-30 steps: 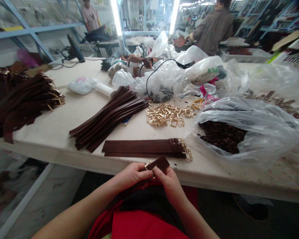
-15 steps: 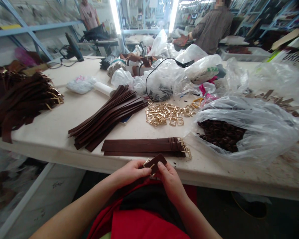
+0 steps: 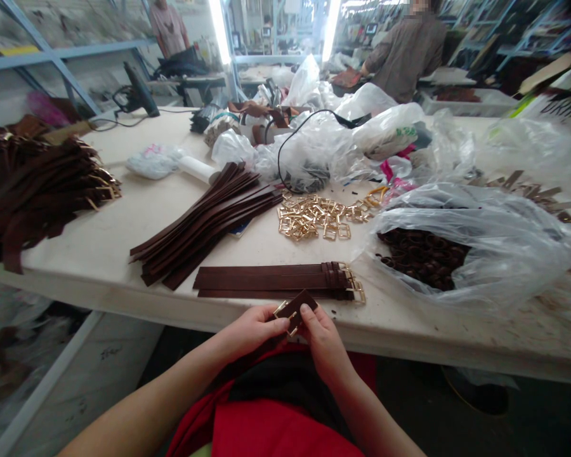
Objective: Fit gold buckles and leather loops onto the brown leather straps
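Over the table's front edge, my left hand (image 3: 259, 327) grips a gold buckle (image 3: 292, 329) where it meets a dark brown strap (image 3: 294, 304). The strap's end is pinched by my right hand (image 3: 318, 322), thumb on top. Just beyond both hands lie several brown straps with buckles (image 3: 276, 281), side by side. Loose gold buckles (image 3: 309, 217) form a heap behind them. To its left is a fanned bundle of brown straps (image 3: 209, 222). An open plastic bag (image 3: 495, 254) at the right holds small brown loops (image 3: 423, 257).
A large pile of straps (image 3: 38, 184) covers the left end of the white table (image 3: 124, 228). Clear plastic bags (image 3: 314, 146), a black cord and a white roll (image 3: 197, 170) lie farther back. Two people stand beyond the table.
Both hands have shifted very slightly, and the strap with its buckle is tilted a little differently between them. The things on the table have not moved.
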The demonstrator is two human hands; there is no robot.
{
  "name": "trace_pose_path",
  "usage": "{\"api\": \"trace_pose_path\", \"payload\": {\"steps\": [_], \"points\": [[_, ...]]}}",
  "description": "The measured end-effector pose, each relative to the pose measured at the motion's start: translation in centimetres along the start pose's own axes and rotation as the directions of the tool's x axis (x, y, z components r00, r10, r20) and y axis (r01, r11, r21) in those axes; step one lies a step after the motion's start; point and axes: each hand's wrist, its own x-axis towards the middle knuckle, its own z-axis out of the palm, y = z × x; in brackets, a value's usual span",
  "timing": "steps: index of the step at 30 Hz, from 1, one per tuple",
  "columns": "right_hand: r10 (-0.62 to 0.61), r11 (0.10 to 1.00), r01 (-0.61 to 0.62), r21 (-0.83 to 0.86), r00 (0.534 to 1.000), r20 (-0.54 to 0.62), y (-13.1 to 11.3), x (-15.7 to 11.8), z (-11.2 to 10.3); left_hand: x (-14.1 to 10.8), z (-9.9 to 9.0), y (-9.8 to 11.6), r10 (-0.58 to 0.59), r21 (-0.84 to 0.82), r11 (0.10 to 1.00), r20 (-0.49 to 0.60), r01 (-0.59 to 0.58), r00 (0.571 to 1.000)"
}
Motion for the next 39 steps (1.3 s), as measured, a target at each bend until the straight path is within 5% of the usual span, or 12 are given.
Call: {"api": "trace_pose_path", "payload": {"steps": [7,15,22,29,32,36,39], "points": [[0.086,0.980,-0.093,0.175,0.995,0.048,-0.2,0.0,0.2,0.0,0.0,-0.1,-0.003,0.086,0.996,0.007,0.003,1.000],[-0.039,0.997,0.042,-0.068,0.998,0.046,-0.8,-0.4,-0.2,-0.1,0.2,0.0,0.016,0.061,0.998,0.021,-0.017,1.000],[-0.005,0.997,0.007,-0.075,0.999,0.033,-0.8,-0.6,0.3,0.0,0.5,0.0,-0.040,0.004,0.999,0.005,0.040,0.999],[-0.125,0.971,0.136,-0.199,0.990,0.064,-0.9,-0.6,0.3,0.2,0.6,-0.2,0.003,0.008,1.000,-0.011,-0.003,1.000],[-0.328,0.866,0.325,-0.380,0.943,0.059,-1.0,-0.9,0.3,0.3,0.6,0.0,0.007,0.048,0.999,-0.040,-0.005,0.999],[-0.602,0.526,0.528,-0.667,0.785,0.147,-0.9,-1.2,0.0,0.6,0.9,0.7,0.063,0.136,0.989,-0.039,-0.057,0.997],[-0.582,0.556,0.502,-0.663,0.804,0.120,-1.1,-0.9,-0.4,0.3,1.2,1.5,0.066,0.200,0.978,-0.033,-0.058,0.997]]}}
